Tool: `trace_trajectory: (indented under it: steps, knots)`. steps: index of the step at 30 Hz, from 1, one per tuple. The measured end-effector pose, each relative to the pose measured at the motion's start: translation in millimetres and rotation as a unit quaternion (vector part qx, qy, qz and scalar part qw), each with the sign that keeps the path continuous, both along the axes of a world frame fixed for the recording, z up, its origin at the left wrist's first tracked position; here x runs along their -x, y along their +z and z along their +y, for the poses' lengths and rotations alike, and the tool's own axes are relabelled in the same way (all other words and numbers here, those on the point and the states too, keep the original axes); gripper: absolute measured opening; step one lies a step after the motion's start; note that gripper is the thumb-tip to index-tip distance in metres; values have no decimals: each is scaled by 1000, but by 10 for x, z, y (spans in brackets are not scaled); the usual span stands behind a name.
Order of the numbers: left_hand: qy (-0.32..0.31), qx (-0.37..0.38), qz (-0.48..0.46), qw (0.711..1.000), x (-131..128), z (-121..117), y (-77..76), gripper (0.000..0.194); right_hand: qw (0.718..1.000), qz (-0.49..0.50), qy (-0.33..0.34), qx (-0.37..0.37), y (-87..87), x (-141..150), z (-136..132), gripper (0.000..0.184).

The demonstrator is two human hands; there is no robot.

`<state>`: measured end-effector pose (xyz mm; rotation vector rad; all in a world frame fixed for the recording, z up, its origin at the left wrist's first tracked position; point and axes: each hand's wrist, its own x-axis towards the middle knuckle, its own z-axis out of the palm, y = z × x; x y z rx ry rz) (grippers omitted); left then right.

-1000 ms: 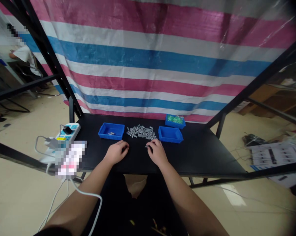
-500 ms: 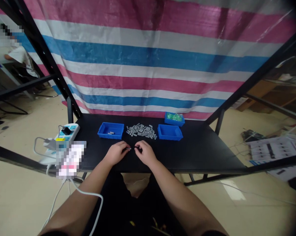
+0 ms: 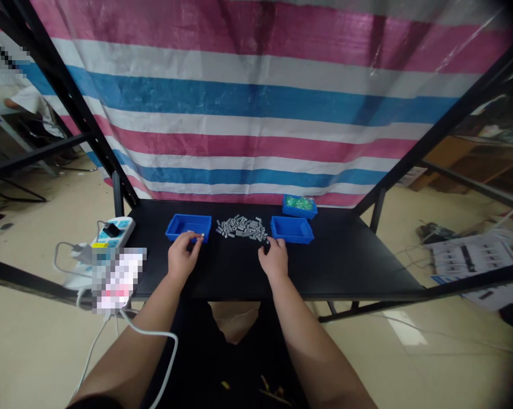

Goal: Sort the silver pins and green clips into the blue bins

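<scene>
My left hand (image 3: 182, 257) is over the front edge of the left blue tray (image 3: 171, 232), closed in a pinch. Between thumb and fingertip sits a small shiny metal piece (image 3: 202, 235). My right hand (image 3: 275, 258) is near the right end of a pile of small grey metal pieces (image 3: 241, 227), in front of the right blue tray (image 3: 292, 230). Its thumb and fingers are curled together, and what they hold, if anything, is too small to name. The pile lies on the black table between the two trays.
Behind the right tray stands a small blue tray (image 3: 285, 210) with green, clear-wrapped items. A white power strip (image 3: 124, 233) and a phone-like device (image 3: 126, 275) with cables lie at the left. Black frame posts and a striped sheet (image 3: 247, 102) enclose the table.
My hands have moved apart from in front of the pile: the left went left and forward with the metal piece to the left tray, the right went right towards the pile's end.
</scene>
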<state>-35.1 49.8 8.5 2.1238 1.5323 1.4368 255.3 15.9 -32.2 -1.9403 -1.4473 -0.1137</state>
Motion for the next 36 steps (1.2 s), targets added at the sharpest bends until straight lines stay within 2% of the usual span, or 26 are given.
trace_trajectory:
  steps: [6,10,15,18,20,23,27,29,31,33,36]
  knots:
    - [73,46,26,996,152,158,4,27,1000,26,4,-3,25,-29,-6,14]
    - [88,95,70,989,214,231,37,30,999,33,23,-7,15,-44,-3,14]
    - [67,170,159,970,299,408,291,28,999,30,27,4,18,-45,-5,15]
    - [28,205,218,954,314,614,456,23,999,24,29,10,19,-43,-3,15]
    - [32,211,234,949,292,771,516,24,999,20,28,8,13,-42,-1,15]
    - [-6,240,244,940,234,982,515,21,999,17,30,9,8,-41,-2,14]
    - [-44,285,279,916,181,1148,432,17,999,16,29,18,26,-31,-12,14]
    - [-40,298,300,905,176,1169,409,18,999,17,29,21,39,-26,-17,14]
    - [-35,285,305,908,173,1136,414,18,999,22,30,19,50,-25,-19,15]
    - [-20,247,290,924,155,1032,442,20,999,34,35,6,62,-30,-19,15]
    - [7,168,235,957,53,728,490,25,994,74,73,-35,88,-35,-25,14]
